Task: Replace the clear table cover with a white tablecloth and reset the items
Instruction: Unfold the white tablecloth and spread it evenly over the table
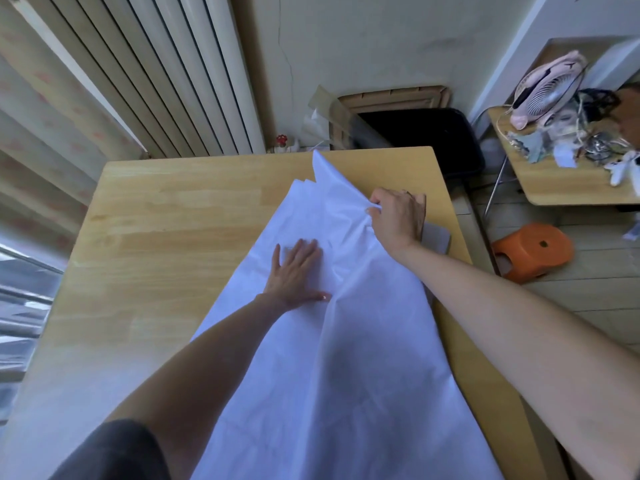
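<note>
A white tablecloth (332, 358), still partly folded, lies in a long strip down the right half of the bare wooden table (166, 237). Its layered corner points toward the far edge. My left hand (294, 271) presses flat on the cloth with straight fingers near the middle. My right hand (398, 216) pinches a bunched fold of the cloth at its right side, close to the table's right edge. A sheet of clear plastic (332, 123), the clear cover, leans behind the table's far edge.
A radiator (180, 71) stands on the wall behind the table. A black bin (433, 136) sits past the far right corner. An orange stool (533, 251) lies on the floor to the right. A small side table (571, 188) holds a pink fan (547, 88) and clutter.
</note>
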